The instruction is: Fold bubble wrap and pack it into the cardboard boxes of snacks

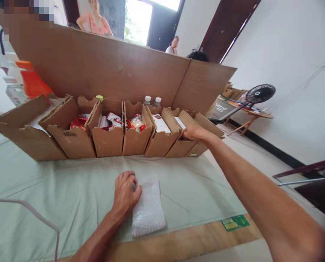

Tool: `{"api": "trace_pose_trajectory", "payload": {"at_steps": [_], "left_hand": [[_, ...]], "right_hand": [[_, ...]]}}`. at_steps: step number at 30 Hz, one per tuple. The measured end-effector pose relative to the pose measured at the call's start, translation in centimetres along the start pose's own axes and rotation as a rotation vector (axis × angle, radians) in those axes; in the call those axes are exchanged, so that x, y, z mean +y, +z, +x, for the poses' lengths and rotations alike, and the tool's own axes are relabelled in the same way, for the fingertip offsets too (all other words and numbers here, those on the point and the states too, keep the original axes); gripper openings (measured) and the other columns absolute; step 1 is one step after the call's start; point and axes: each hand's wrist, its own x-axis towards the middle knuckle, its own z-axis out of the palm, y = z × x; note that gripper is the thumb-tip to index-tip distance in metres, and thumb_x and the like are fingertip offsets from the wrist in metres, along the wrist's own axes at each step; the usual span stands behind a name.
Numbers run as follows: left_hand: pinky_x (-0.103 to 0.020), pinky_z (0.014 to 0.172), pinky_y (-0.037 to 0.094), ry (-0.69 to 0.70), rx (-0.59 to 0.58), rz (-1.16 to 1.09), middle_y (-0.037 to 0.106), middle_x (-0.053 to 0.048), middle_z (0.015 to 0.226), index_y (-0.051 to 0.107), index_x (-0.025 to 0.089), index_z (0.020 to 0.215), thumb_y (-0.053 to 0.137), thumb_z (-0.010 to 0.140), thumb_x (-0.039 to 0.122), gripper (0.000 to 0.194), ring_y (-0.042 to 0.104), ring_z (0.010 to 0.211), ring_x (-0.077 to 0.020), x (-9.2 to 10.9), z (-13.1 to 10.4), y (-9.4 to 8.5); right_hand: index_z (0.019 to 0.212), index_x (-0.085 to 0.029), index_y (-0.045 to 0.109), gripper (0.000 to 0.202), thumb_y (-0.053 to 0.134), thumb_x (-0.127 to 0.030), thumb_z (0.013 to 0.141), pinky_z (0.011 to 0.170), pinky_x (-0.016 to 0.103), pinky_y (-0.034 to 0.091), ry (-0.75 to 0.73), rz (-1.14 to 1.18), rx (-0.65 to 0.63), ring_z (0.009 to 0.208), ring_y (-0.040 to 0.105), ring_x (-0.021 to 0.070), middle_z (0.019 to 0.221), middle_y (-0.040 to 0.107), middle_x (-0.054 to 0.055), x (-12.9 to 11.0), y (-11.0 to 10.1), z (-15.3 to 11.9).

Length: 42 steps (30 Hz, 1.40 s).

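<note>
My left hand rests on the green cloth, its fingers curled round something small and greyish that I cannot make out. Beside its thumb lies a flat bubble-wrap pouch; whether the hand touches it is unclear. My right arm stretches forward, and my right hand reaches into a cardboard bin near the right end of the row. That hand's fingers are hidden inside the bin. A white box stands just left of it. The bin to the left holds another white box.
More cardboard bins hold red packets and a clear-and-red snack bag. Behind them rises a cardboard panel. An orange bottle stands at left. A cable crosses the cloth. A fan and other people are farther back.
</note>
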Motion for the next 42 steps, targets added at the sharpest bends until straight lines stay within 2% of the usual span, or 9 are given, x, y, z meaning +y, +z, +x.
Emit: {"api": "trace_pose_trajectory", "payload": {"at_steps": [5, 8, 11, 14, 16, 22, 27, 31, 42], "left_hand": [[-0.044, 0.087, 0.052, -0.153, 0.013, -0.094, 0.072, -0.005, 0.083, 0.068, 0.020, 0.095, 0.057, 0.084, 0.024, 0.017, 0.068, 0.084, -0.0248, -0.8, 0.9, -0.9], [-0.045, 0.089, 0.055, -0.221, 0.037, -0.200, 0.075, -0.011, 0.100, 0.058, 0.016, 0.132, 0.054, 0.092, 0.041, 0.048, 0.072, 0.096, -0.0269, -0.9, 1.2, -1.9], [-0.045, 0.099, 0.053, -0.277, 0.067, -0.483, 0.070, -0.017, 0.127, 0.034, 0.017, 0.156, 0.041, 0.100, 0.055, 0.068, 0.069, 0.119, -0.0270, -1.1, 1.5, -3.1], [-0.054, 0.109, 0.047, -0.227, 0.040, -0.489, 0.059, -0.020, 0.146, 0.036, 0.018, 0.156, 0.050, 0.094, 0.057, 0.075, 0.058, 0.135, -0.0329, -1.4, 1.6, -3.4], [-0.061, 0.113, 0.041, -0.119, -0.002, -0.269, 0.055, -0.021, 0.150, 0.054, 0.018, 0.145, 0.066, 0.085, 0.050, 0.069, 0.053, 0.139, -0.0384, -1.5, 1.3, -2.9], [-0.064, 0.111, 0.040, 0.074, -0.070, 0.125, 0.067, -0.019, 0.134, 0.074, 0.019, 0.119, 0.070, 0.078, 0.029, 0.042, 0.062, 0.124, -0.0377, -0.9, 0.5, -1.1], [-0.064, 0.121, 0.028, -0.007, -0.307, 0.052, 0.059, -0.020, 0.147, 0.072, 0.020, 0.126, 0.065, 0.082, 0.032, 0.047, 0.051, 0.141, -0.0364, -0.5, 1.5, -3.5], [-0.062, 0.127, 0.010, -0.021, -0.576, 0.068, 0.041, -0.021, 0.162, 0.068, 0.018, 0.133, 0.069, 0.064, 0.020, 0.069, 0.031, 0.155, -0.0387, -0.4, 1.9, -4.8], [-0.050, 0.106, 0.041, 0.064, -0.386, 0.002, 0.063, -0.011, 0.109, 0.073, 0.018, 0.108, 0.060, 0.064, 0.015, 0.047, 0.054, 0.114, -0.0318, -0.7, 1.2, -2.9]], "right_hand": [[0.103, -0.021, 0.074, 0.041, 0.037, -0.040, 0.105, 0.093, 0.050, 0.053, 0.237, 0.081, 0.420, 0.112, 0.068, 0.0403, 0.110, 0.075, 0.018, 3.7, -4.3, -8.0], [0.099, -0.039, 0.072, 0.030, 0.048, -0.056, 0.097, 0.092, 0.052, 0.055, 0.151, 0.500, 0.819, 0.106, 0.070, 0.0387, 0.103, 0.077, 0.005, 2.7, -1.6, -13.7], [0.104, -0.046, 0.073, 0.021, 0.055, -0.049, 0.093, 0.101, 0.055, 0.052, -0.100, 0.761, 0.567, 0.112, 0.069, 0.0347, 0.113, 0.077, 0.000, -1.8, 5.1, -17.8], [0.108, -0.047, 0.077, 0.026, 0.065, -0.046, 0.085, 0.099, 0.054, 0.054, -0.468, 0.823, 0.032, 0.109, 0.072, 0.0312, 0.112, 0.079, -0.001, -5.4, 10.0, -19.4], [0.108, -0.046, 0.079, 0.026, 0.064, -0.045, 0.087, 0.095, 0.050, 0.057, -0.517, 0.827, -0.127, 0.103, 0.074, 0.0283, 0.109, 0.080, -0.002, -5.3, 10.0, -18.6], [0.112, -0.026, 0.079, 0.033, 0.053, -0.031, 0.093, 0.095, 0.037, 0.052, -0.261, 0.466, 0.234, 0.107, 0.072, 0.0267, 0.116, 0.079, 0.005, -1.1, 0.6, -6.2], [0.121, -0.021, 0.077, 0.042, 0.059, -0.015, 0.084, 0.076, 0.026, 0.047, -0.402, 0.109, -0.119, 0.091, 0.071, 0.0205, 0.099, 0.080, 0.005, -4.4, -2.5, 2.9], [0.115, -0.022, 0.080, 0.043, 0.060, -0.011, 0.078, 0.063, 0.025, 0.042, -0.496, 0.063, -0.233, 0.070, 0.065, 0.0171, 0.073, 0.074, 0.001, -6.7, -2.5, 3.9], [0.112, -0.018, 0.079, 0.029, 0.057, -0.019, 0.094, 0.080, 0.027, 0.049, -0.518, 0.011, -0.368, 0.100, 0.071, 0.0226, 0.113, 0.079, 0.008, -6.1, -0.9, 3.1]]}}
